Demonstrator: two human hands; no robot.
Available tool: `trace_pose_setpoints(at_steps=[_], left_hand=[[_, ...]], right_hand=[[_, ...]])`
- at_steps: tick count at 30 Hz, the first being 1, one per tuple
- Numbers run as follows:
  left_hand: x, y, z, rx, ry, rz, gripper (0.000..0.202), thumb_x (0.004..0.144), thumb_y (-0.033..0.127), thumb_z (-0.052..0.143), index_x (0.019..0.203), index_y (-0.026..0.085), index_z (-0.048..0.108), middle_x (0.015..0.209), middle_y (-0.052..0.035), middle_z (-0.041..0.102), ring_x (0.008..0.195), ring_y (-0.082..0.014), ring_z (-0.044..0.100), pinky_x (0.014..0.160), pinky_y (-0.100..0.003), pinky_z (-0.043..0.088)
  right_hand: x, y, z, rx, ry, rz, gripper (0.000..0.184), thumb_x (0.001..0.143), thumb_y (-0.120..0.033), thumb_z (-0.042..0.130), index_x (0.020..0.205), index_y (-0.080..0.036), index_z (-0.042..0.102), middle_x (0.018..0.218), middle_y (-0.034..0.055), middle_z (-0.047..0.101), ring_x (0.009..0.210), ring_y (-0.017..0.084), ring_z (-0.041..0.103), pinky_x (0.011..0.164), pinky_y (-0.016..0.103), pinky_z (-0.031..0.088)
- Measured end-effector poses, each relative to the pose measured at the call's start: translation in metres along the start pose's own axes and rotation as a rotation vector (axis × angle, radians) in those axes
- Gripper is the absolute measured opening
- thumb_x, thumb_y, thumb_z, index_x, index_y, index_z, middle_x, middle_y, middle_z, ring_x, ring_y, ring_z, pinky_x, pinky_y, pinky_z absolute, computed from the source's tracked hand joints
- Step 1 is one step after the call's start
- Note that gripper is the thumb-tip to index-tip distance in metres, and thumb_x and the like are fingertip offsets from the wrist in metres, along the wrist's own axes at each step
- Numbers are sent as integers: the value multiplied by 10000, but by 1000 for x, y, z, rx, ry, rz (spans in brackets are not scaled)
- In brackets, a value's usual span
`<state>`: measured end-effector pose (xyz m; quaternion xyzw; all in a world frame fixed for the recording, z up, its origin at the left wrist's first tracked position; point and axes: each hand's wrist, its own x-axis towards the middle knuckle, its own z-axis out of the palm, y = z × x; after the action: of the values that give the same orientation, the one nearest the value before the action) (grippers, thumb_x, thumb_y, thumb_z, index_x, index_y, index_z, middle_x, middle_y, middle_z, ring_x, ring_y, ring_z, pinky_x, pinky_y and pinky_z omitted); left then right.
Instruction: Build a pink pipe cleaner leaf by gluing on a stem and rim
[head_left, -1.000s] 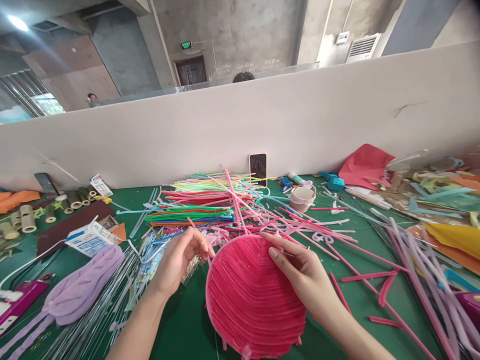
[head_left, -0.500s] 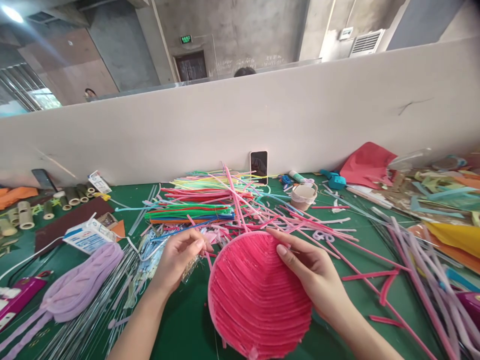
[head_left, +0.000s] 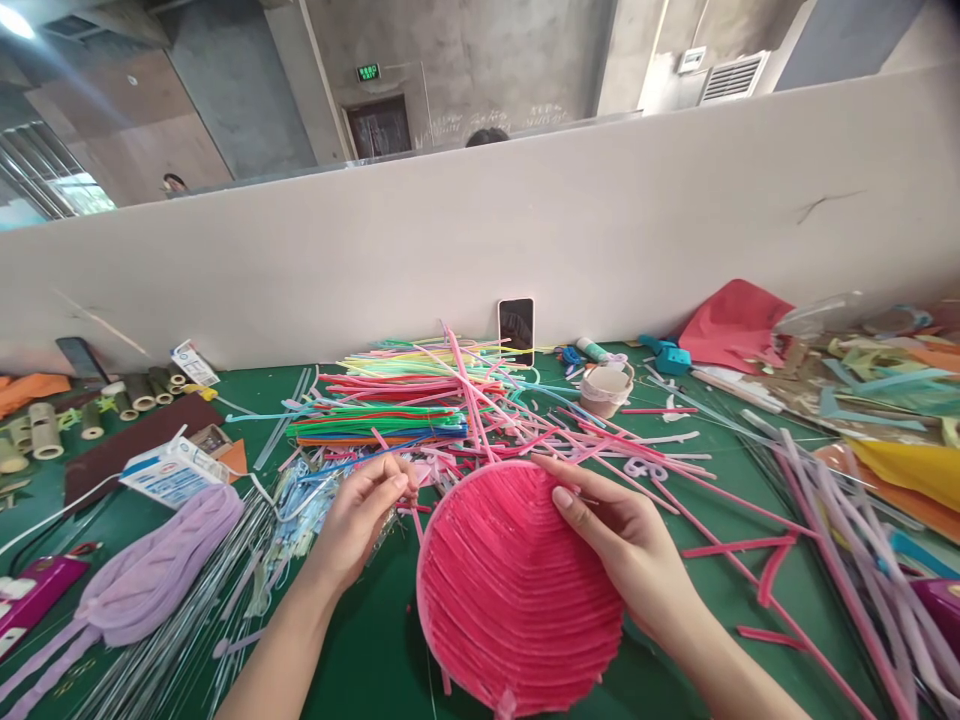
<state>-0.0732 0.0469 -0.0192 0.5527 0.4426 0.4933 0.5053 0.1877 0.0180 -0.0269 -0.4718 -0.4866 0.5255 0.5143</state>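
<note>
Front center, over the green table (head_left: 352, 675): round panel (head_left: 517, 590), crimson pink and fuzzy, built of close-set curved rows; paler pink band along the left rim; right rim uneven with row ends.
Panel direction: ribbed face toward the camera; long axis, allowing for the flattened view, runs from near end to far end, with length little more than width; pale stub (head_left: 505, 702) at the near end points toward the wearer.
Right hand (head_left: 626, 535): grasps the panel at its upper right rim, thumb pressed on the face, index finger along the top edge.
Left hand (head_left: 373, 505): fingertips pinch a thin pink strip (head_left: 418, 525) just beside the panel's left rim.
Hidden or cut off: panel back out of sight; stub cut by the lower picture edge; whether the strip joins the panel cannot be told.
Beyond the hands: stem bundles (head_left: 382, 422) in green, red, blue and yellow.
Far edge: phone (head_left: 516, 330) upright against the pale partition (head_left: 337, 270).
</note>
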Motion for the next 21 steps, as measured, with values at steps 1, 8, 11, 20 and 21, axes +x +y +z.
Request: trace_pose_setpoints(at_steps=[1,8,11,20,21], left_hand=[[0,0,-1,15,-8,-5,255,838,352,656,659,186,584,794,-19,570,762,-162,534,739,-271,444],[-2,-4,-4,94,-16,-3,220,829,375,707,703,194,705,917,-31,515,859,-164,529,792,-256,449],[-1,-6,-5,159,7,8,248,826,414,706,710,195,714,926,-39,510,874,-179,530,785,-264,459],[2,20,11,356,-159,-72,464,905,569,537,1199,243,688,1092,-91,704,1029,-257,645,911,-361,506],[4,28,17,355,-180,-76,439,879,536,602,1207,257,683,1168,-89,697,1079,-264,642,925,-364,509]], right_hand=[[0,0,0,1,1,-1,475,822,-548,686,1211,-278,718,1186,84,734,1078,304,680,857,378,566],[0,1,-1,3,-6,19,455,840,-532,675,1217,-281,711,1207,72,726,1098,288,669,861,358,556],[0,2,-1,-7,-12,6,446,848,-531,665,1209,-274,714,1213,75,723,1108,289,667,886,370,551],[0,-6,5,-79,8,-80,392,851,-516,661,1157,-284,740,1204,60,728,1157,289,654,990,410,523],[-1,-8,6,-85,1,-86,383,858,-508,655,1156,-284,741,1209,58,726,1153,288,657,1002,418,516]])
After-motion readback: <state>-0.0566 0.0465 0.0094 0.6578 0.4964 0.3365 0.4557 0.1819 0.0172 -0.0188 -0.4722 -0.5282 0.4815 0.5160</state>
